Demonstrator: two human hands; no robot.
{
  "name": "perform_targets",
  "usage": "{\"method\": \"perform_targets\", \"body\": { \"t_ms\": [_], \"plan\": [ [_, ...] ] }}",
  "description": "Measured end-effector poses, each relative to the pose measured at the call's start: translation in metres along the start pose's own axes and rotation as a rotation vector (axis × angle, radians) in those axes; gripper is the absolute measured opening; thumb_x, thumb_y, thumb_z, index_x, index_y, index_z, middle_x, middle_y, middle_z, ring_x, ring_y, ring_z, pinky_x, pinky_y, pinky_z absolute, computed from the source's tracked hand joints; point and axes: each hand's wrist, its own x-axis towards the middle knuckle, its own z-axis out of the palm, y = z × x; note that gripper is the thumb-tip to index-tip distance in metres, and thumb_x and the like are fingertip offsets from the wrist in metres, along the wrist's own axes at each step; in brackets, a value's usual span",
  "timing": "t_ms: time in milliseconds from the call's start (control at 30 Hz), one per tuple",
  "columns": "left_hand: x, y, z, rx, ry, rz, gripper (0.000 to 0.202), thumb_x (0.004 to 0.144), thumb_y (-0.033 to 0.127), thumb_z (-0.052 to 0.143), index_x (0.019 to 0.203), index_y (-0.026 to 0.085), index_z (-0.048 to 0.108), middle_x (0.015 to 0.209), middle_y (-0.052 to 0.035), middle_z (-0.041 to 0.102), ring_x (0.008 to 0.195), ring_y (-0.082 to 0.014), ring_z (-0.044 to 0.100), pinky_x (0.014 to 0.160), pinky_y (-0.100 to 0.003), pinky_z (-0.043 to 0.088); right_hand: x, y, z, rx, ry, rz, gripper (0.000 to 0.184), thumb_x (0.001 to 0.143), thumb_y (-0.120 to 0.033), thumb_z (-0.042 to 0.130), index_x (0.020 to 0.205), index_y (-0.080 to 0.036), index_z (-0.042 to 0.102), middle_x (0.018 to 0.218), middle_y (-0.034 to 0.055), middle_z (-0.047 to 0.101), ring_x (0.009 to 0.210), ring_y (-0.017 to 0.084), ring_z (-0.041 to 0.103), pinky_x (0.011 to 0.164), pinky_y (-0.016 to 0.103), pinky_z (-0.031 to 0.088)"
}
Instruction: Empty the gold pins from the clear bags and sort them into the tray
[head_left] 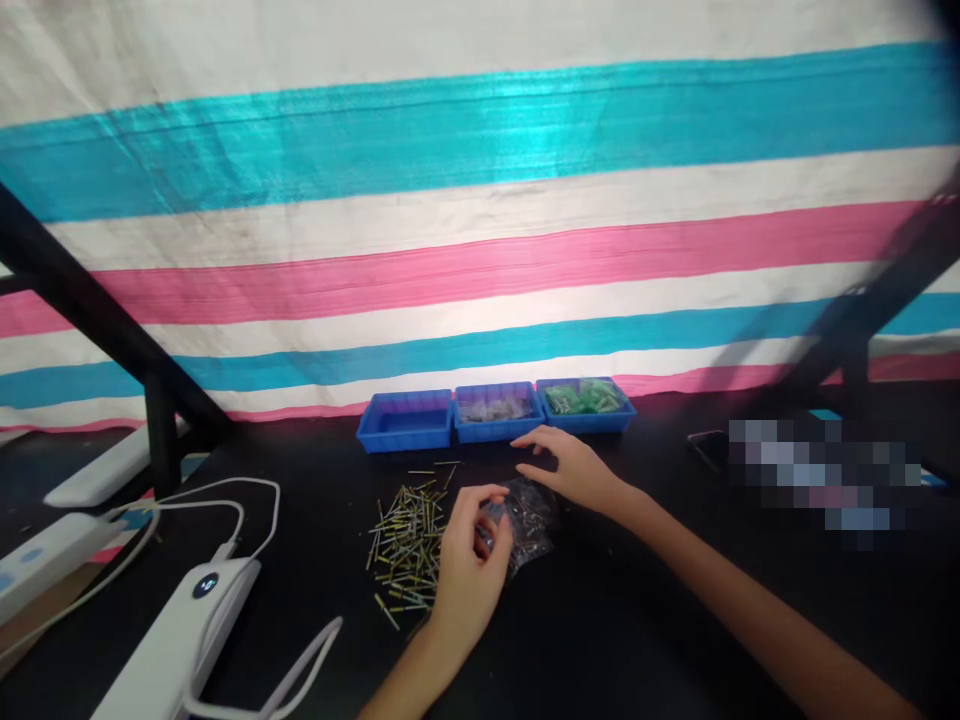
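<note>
My left hand is at the near left side of a clear plastic bag holding small metallic pieces. Its thumb and fingers are curled with a gap between them, and I see nothing gripped there. Above the bag's far edge hovers my right hand, thumb and fingers apart, holding nothing. A loose pile of thin metal pins with yellow parts, looking like blind rivets, lies left of my left hand, which hides part of it.
Behind my hands stand three blue trays: an empty one, one with clear bags, and one with green contents. A white power bank with cables and a power strip lie left. A phone lies right. Black struts flank a striped sheet.
</note>
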Motion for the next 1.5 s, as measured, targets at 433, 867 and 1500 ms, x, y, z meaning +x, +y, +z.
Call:
{"method": "perform_targets", "body": {
  "t_ms": [433,867,1500],
  "plan": [
    [0.005,-0.003,-0.003,0.039,0.022,0.011,0.015,0.082,0.017,0.045,0.095,0.020,0.053,0.096,-0.0037,0.053,0.066,-0.0104,0.052,0.048,-0.019,0.039,0.074,-0.021,0.042,-0.408,-0.024,-0.124,0.054,0.087,-0.055,0.032,0.120,-0.019,0.054,0.128,0.0105,0.051,0.121,0.028,0.040,0.100,0.047,0.024],
    [0.003,0.000,-0.005,0.032,-0.006,-0.001,0.015,0.083,0.018,0.044,0.096,0.021,0.052,0.093,-0.0023,0.051,0.065,-0.0098,0.051,0.048,-0.019,0.039,0.061,-0.019,0.032,-0.315,0.121,-0.090,0.033,0.087,-0.045,0.042,0.103,-0.024,0.062,0.115,0.0053,0.058,0.109,0.022,0.047,0.095,0.041,0.027],
    [0.004,-0.006,-0.005,0.059,-0.043,0.001,0.014,0.085,0.019,0.044,0.096,0.022,0.052,0.094,-0.0013,0.050,0.065,-0.0089,0.051,0.048,-0.019,0.039,-0.052,-0.006,0.019,-0.015,-0.064,0.225,0.036,0.069,-0.031,0.070,0.104,-0.029,0.059,0.080,-0.0026,0.064,0.070,0.015,0.056,0.070,0.030,0.038]
  ]
}}
